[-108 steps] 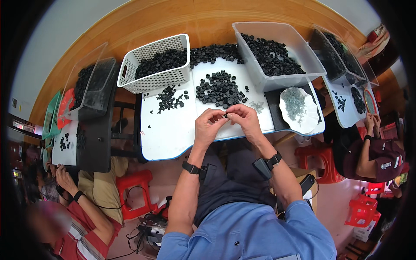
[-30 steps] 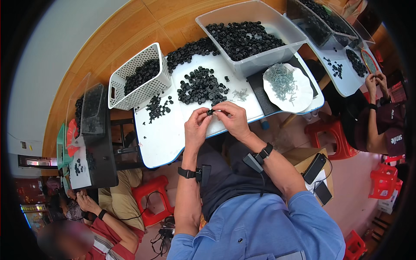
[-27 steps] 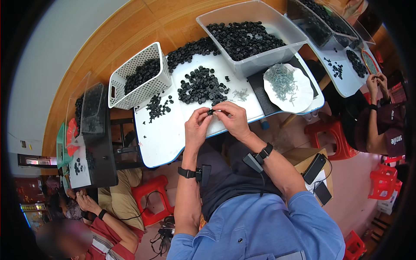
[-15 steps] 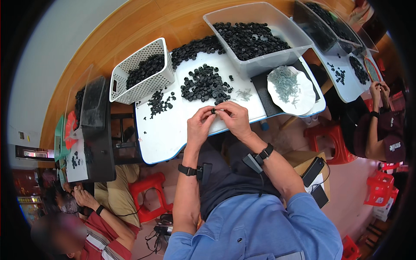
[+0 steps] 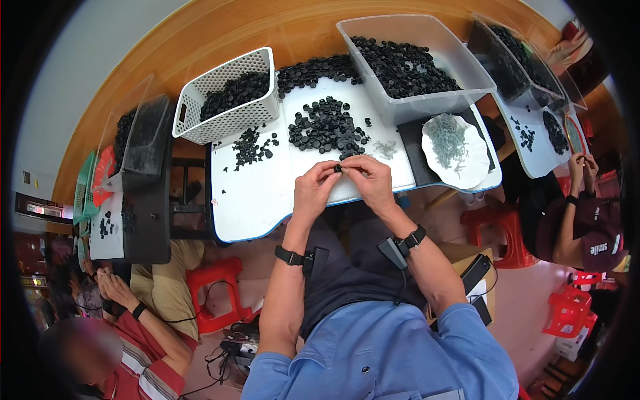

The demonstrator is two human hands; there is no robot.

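Your left hand and right hand meet above the white counter, fingers pinched together on one small black part. A large pile of black parts lies beyond, seemingly unprocessed.

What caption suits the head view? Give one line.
Both hands, left hand and right hand, pinch a small black part above the white table.

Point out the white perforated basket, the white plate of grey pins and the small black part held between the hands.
white perforated basket (image 5: 230,120), head view, front wall.
white plate (image 5: 475,175), head view, bare lower rim.
small black part (image 5: 338,169), head view, middle, between the fingertips.
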